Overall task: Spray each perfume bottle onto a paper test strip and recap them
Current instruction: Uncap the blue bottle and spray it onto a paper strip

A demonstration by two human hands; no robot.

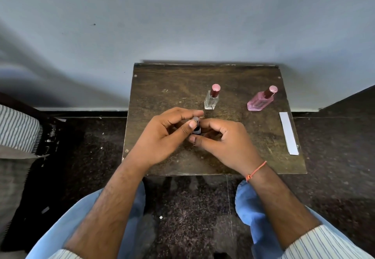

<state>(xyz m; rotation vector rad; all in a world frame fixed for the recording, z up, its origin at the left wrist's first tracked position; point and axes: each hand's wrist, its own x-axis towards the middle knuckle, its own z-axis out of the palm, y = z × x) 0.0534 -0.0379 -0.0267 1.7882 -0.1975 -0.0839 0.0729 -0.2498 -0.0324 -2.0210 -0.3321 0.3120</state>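
Three perfume bottles on a worn wooden tabletop (162, 88), small dark bottle (196, 129) near the front centre pinched between left hand (164, 135) and right hand (225, 139), clear bottle (211, 99) and pink bottle (260, 100) capped behind, white paper test strip (288, 133) at right edge.

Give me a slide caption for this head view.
Both hands, left and right, hold a dark bottle beside two capped bottles and a paper strip.

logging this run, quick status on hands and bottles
Left hand and right hand both gripping small dark bottle. Clear bottle and pink bottle capped, upright. Test strip lying untouched at right. Nothing in the way.
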